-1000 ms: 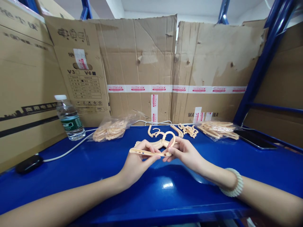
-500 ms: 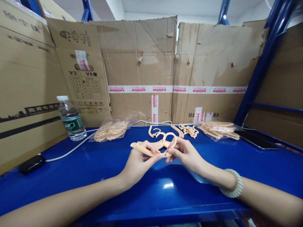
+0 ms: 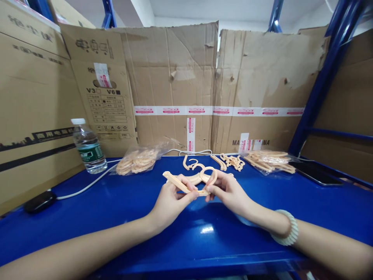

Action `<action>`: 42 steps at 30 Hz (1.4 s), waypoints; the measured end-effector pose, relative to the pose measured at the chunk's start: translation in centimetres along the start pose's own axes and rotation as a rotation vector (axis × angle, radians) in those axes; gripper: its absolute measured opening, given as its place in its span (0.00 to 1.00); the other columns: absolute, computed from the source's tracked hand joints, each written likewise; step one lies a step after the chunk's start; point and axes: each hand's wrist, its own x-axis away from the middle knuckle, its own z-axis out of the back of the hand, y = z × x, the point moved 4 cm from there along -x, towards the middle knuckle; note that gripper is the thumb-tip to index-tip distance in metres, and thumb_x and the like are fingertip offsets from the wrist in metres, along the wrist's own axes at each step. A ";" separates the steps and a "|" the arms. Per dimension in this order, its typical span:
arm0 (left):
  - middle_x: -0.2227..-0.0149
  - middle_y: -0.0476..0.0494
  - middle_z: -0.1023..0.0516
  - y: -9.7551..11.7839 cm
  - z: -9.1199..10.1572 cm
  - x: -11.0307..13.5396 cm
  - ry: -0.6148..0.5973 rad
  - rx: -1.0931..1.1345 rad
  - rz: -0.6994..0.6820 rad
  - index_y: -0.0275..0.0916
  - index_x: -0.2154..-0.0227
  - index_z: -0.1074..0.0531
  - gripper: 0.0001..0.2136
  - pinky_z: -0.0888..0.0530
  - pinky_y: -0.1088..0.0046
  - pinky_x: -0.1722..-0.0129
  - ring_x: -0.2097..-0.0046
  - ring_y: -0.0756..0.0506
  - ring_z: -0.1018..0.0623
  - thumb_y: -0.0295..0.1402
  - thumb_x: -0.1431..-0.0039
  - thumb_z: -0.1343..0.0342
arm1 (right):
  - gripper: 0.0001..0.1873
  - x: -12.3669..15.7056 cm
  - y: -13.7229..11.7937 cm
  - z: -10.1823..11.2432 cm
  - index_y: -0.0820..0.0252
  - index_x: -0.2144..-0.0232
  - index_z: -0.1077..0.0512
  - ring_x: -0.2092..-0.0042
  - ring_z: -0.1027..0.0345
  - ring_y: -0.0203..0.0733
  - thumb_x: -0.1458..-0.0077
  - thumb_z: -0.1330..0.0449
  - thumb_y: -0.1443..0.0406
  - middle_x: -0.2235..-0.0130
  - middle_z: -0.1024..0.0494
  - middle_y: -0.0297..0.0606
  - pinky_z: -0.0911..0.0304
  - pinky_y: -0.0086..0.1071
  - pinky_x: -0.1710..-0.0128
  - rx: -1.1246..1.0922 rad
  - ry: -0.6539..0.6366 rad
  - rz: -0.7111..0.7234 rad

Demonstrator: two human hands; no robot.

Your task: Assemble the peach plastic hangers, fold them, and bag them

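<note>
Moved: the free end of the long peach piece (image 3: 175, 181) stands higher than a second ago; it lay nearly level then and slants up toward the surface's left edge now.
My left hand (image 3: 170, 198): my thumb and fingers pinch the long peach piece along its length.
My right hand (image 3: 231, 190): my thumb and fingers pinch the base of the peach hook (image 3: 208, 168), right at the long piece's inner end; I cannot tell whether the two are locked.
Held parts: in the air over the surface (image 3: 204, 241), midway between its left and right edges.
Behind my fingers: another peach hanger (image 3: 194, 179), partly hidden.
Toward the back edge: a loose curved piece (image 3: 185, 162), slim arms (image 3: 219, 163) and a pile of small hooks (image 3: 234, 161).
Back left corner: a water bottle (image 3: 91, 152), then a bag of peach parts (image 3: 136, 161).
Back right corner: a second bag (image 3: 269, 160) beside a dark phone (image 3: 317, 173).
</note>
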 end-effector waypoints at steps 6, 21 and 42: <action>0.71 0.52 0.27 -0.5 0.3 -0.2 0.043 0.069 0.049 0.37 0.69 0.35 0.11 0.27 0.77 0.68 0.68 0.50 0.24 0.31 0.51 0.37 | 0.11 -0.3 -0.1 0.2 0.60 0.75 0.33 0.68 0.30 0.36 0.52 0.36 0.61 0.72 0.26 0.32 0.34 0.31 0.67 0.073 -0.029 -0.007; 0.73 0.46 0.23 -1.4 -1.1 -0.3 -0.179 0.177 0.297 0.34 0.71 0.31 0.13 0.28 0.72 0.67 0.71 0.49 0.24 0.31 0.57 0.33 | 0.19 -1.0 0.4 0.5 0.62 0.62 0.30 0.78 0.31 0.33 0.51 0.35 0.55 0.75 0.24 0.33 0.34 0.27 0.77 -0.084 -0.165 -0.118; 0.70 0.47 0.22 -2.0 0.0 -0.8 -0.052 0.478 0.483 0.35 0.71 0.27 0.14 0.27 0.71 0.56 0.65 0.48 0.21 0.26 0.62 0.29 | 0.13 -6.4 4.9 12.1 0.60 0.64 0.22 0.57 0.32 0.45 0.45 0.46 0.72 0.61 0.22 0.43 0.38 0.37 0.54 1.203 -0.279 0.232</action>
